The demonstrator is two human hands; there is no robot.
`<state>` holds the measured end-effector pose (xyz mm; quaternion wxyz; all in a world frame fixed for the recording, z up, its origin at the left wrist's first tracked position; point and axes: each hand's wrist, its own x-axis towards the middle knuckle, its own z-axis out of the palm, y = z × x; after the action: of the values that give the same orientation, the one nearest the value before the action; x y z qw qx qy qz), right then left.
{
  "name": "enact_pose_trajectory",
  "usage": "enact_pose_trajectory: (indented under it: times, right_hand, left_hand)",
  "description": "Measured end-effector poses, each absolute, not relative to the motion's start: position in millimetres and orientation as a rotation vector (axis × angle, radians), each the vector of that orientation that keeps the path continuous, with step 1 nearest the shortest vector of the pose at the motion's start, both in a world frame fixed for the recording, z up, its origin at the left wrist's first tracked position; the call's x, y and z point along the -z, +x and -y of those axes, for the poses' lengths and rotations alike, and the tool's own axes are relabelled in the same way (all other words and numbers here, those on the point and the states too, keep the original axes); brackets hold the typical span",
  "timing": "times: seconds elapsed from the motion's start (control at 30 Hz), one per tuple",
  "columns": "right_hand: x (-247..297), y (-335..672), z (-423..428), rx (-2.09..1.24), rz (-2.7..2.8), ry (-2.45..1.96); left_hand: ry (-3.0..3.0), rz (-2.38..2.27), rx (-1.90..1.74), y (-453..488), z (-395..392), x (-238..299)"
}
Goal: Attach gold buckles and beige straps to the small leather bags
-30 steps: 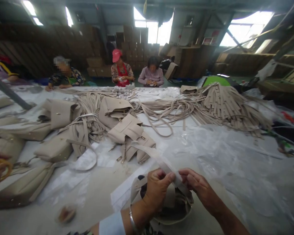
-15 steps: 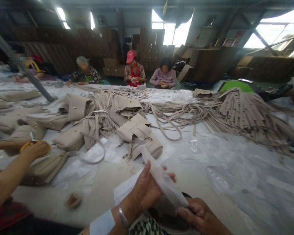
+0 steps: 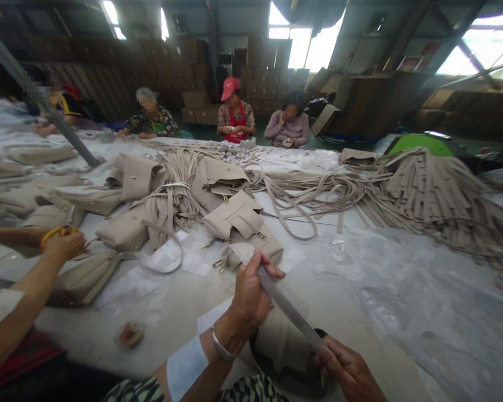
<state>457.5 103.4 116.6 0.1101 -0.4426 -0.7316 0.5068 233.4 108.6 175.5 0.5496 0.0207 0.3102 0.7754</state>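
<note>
A long, thin, translucent whitish strip (image 3: 291, 311) slants across the space in front of me. My left hand (image 3: 251, 290) is closed round its upper part, thumb on top, and the strip's far end sticks out beyond the fingers. At the lower end, my right hand (image 3: 346, 363) pinches the strip between thumb and fingers. Under both hands, close to my body, lies a beige handbag (image 3: 283, 340) with a dark part around it; the forearms partly hide it. Just past my left hand, another beige handbag (image 3: 237, 218) with metal fittings rests on the table.
Beige straps (image 3: 314, 190) lie in bundles across the table, with a big heap (image 3: 431, 195) at right. Clear plastic bags (image 3: 402, 290) cover the right side. At left a co-worker's hand (image 3: 67, 243) holds yellow-handled scissors (image 3: 54, 234) over handbags. Several people sit opposite.
My left hand has gone from open under the strip to closed around it. The strip has turned edge-on, and the handbag below shows more. The co-worker's scissors have shifted slightly.
</note>
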Motion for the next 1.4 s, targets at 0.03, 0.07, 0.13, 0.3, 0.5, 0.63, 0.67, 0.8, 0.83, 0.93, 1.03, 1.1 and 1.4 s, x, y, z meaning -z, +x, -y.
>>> enact_pose_trajectory:
  times: [0.03,0.07,0.13,0.3,0.5,0.63,0.67,0.8,0.83,0.93,1.03,1.1,1.4]
  right_hand:
    - [-114,455,-101,-1.493,2.103,-1.319]
    - [-112,453,-99,-1.492,2.063,-1.33]
    - [-109,450,-95,-1.492,2.018,-1.33]
    - [-104,463,-96,-1.42,2.086,-1.252]
    - [-92,487,-108,-0.905,2.359,-1.221]
    - [-86,490,-110,-0.747,2.281,-1.272]
    - [-86,489,-109,-0.806,2.244,-1.291]
    - [-85,479,-102,-0.966,2.154,-1.315]
    - [-84,476,-101,-0.972,2.135,-1.32]
    - [-79,468,-100,-1.028,2.054,-1.334]
    - [-74,472,-99,-1.148,1.956,-1.333]
    - [-73,481,-97,-1.251,1.886,-1.309]
    - [-73,491,-99,-1.218,1.798,-1.414]
  left_hand:
    - [0.066,-0.747,-1.823,242,-107,-175]
    - [0.08,-0.77,-1.797,252,-104,-173]
    - [0.102,-0.839,-1.707,276,-95,-165]
    - [0.157,-0.941,-1.468,312,-79,-143]
    - [0.289,-0.897,-1.606,288,-93,-148]
    - [0.283,-0.869,-1.618,283,-104,-142]
    - [0.278,-0.891,-1.618,283,-105,-140]
    - [0.272,-0.978,-1.612,295,-107,-136]
    - [0.279,-0.984,-1.596,301,-107,-134]
    - [0.333,-1.026,-1.502,320,-102,-123]
    - [0.419,-1.14,-1.411,333,-95,-107]
    - [0.458,-1.198,-1.385,334,-92,-99]
    - [0.54,-1.252,-1.361,329,-91,-95]
